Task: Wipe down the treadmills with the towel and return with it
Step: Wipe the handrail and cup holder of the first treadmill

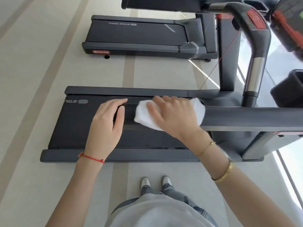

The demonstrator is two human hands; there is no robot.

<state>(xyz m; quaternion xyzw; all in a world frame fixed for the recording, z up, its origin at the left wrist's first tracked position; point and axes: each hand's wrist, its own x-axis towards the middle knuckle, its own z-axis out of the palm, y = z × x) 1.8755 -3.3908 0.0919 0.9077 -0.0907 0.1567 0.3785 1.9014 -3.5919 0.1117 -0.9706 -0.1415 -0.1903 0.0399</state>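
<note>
I stand beside the near treadmill (73, 126), whose dark belt runs left to right below my hands. Its grey handrail (246, 118) reaches in from the right at hand height. My right hand (172, 115) lies flat over a folded white towel (142, 117) and presses it onto the rail. My left hand (105, 123) curls around the rail's free end, just left of the towel. A second treadmill (136, 35) stands farther away, parallel to the first.
The near treadmill's upright, curved arm and console (255, 22) rise at the upper right, with a thin red safety cord (219, 63) hanging down. A black holder (288, 89) juts out at the right. Pale striped floor surrounds the machines; my shoes (155, 182) stand on it.
</note>
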